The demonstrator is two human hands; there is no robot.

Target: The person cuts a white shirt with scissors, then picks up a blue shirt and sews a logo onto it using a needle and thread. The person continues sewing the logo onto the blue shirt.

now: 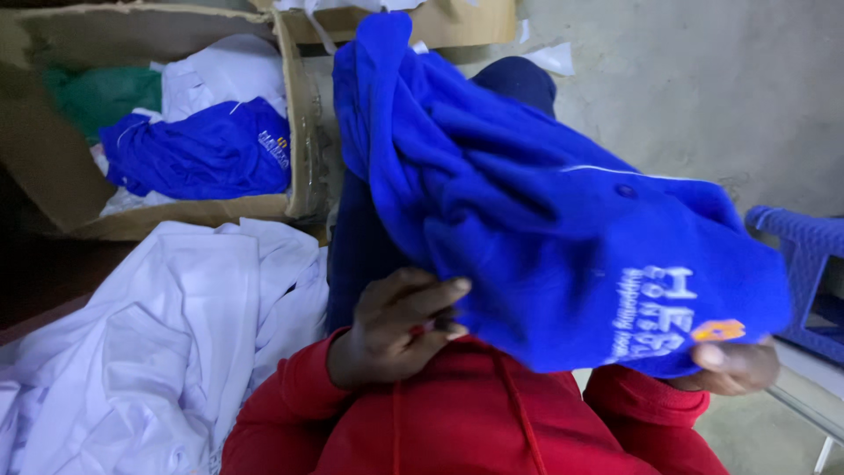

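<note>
Bare concrete wall [703, 79] and floor fill the background of the head view, dim and grey. Both hands hold up 1 royal-blue polo shirt [527, 220] in front of a red hooded top [466, 413] worn by the person. The left hand [400, 330] is closed, fingers pinching the shirt's lower edge near the middle. The right hand [730, 365] grips the hem under the embroidered chest emblem, though cloth hides most of it.

The shirt looks light, soft and limp: it drapes in deep folds and sags between the 2 grips, so it should not slip or break, but it will not keep a shape unless held at 2 spread points such as shoulders or hem corners.

To the left lies a heap of white garments [149, 352]. Behind it, a torn cardboard box [53, 158] holds another blue shirt [202, 154], something white and something green. A blue plastic stool [804, 255] stands close on the right, near the raised shirt's edge, and could snag a wide swing.
</note>
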